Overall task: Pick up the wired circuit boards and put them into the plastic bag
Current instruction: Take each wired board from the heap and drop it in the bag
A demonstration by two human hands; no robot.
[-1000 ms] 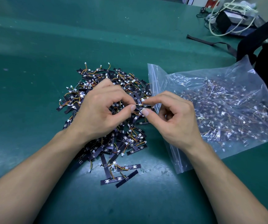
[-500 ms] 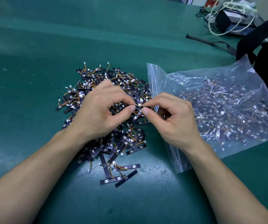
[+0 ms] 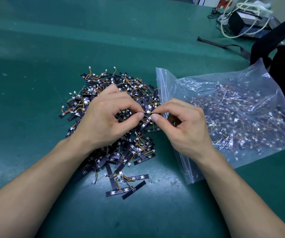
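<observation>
little is shifted since before: a small black wired circuit board (image 3: 148, 114) is pinched by left hand (image 3: 104, 121) and right hand (image 3: 186, 127); heaped boards (image 3: 117, 152) may be snagged by its wires.

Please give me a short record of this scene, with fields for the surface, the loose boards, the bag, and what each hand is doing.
surface: green table
loose boards: pile of wired circuit boards on the table, left of the bag
bag: clear plastic bag lying on the table, many boards already inside, zip edge facing the pile
held board: one board, above the pile
left grip: thumb and forefinger pinch the held board's left end
right grip: thumb and forefinger pinch its right end
background: black box with white cables, far right
</observation>
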